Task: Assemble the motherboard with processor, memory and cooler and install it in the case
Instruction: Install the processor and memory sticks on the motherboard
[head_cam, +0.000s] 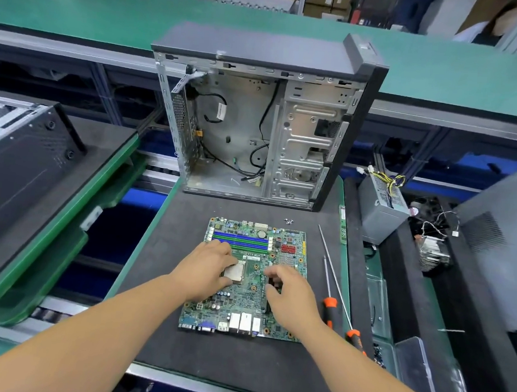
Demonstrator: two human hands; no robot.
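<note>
Processor (pixel 234 272) sits flat at the motherboard (pixel 244 275) centre, pinched in your left hand (pixel 206 273), while your right hand (pixel 288 294), just right of it, grips something I cannot identify.

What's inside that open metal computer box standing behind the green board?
Inside the case: loose black cables and a bare metal drive cage, no board yet. Its far side is hidden.

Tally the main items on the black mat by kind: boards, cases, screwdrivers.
Motherboard: 1
Open case: 1
Orange-handled screwdrivers: 2
Total: 4
</note>
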